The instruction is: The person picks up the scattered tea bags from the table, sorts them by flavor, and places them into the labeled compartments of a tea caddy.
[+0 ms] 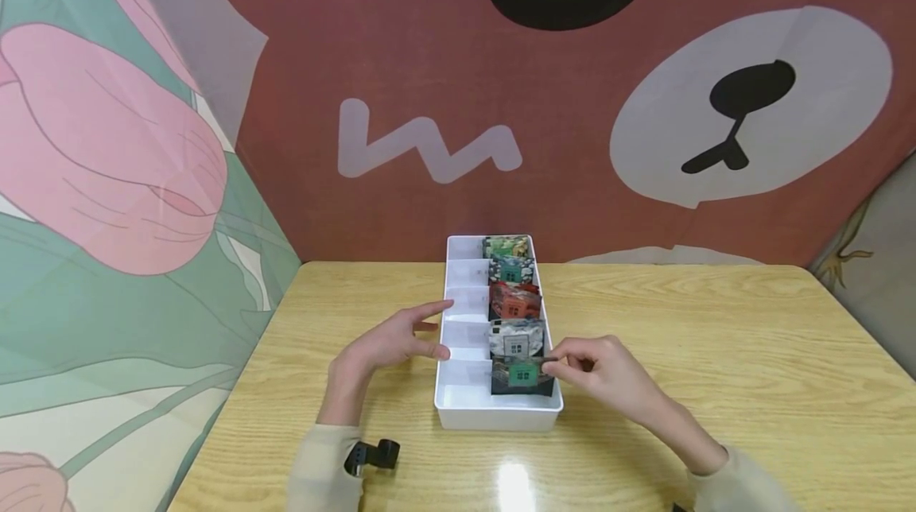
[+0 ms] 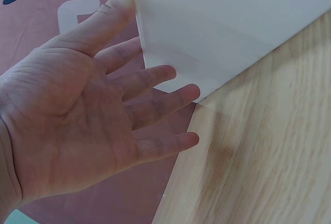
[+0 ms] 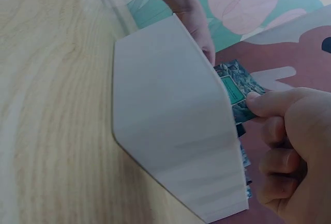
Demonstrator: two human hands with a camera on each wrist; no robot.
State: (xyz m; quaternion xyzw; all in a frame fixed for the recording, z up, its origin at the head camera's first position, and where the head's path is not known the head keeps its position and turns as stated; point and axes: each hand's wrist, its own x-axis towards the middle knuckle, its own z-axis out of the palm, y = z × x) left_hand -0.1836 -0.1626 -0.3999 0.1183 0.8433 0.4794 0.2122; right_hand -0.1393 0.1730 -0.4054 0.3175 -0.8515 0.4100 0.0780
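Observation:
A long white divided box (image 1: 498,420) stands on the table, its compartments one behind another. My right hand (image 1: 604,373) pinches the top edge of a dark sachet with a green label (image 1: 523,377) at the nearest compartment. In the right wrist view, thumb and finger hold the patterned sachet (image 3: 232,87) by its corner, just above the box rim. My left hand (image 1: 390,343) is at the box's left side, fingers spread and fairly straight. In the left wrist view its thumb overlaps the rim of the white wall (image 2: 217,22), and the fingers lie along the outside.
Behind the held sachet stand a grey-white sachet (image 1: 515,339), a red one (image 1: 514,303), a dark one with a teal label (image 1: 511,271) and a green-yellow one (image 1: 506,246), all on the box's right side. The wooden table (image 1: 680,329) meets a patterned cloth backdrop (image 1: 401,210).

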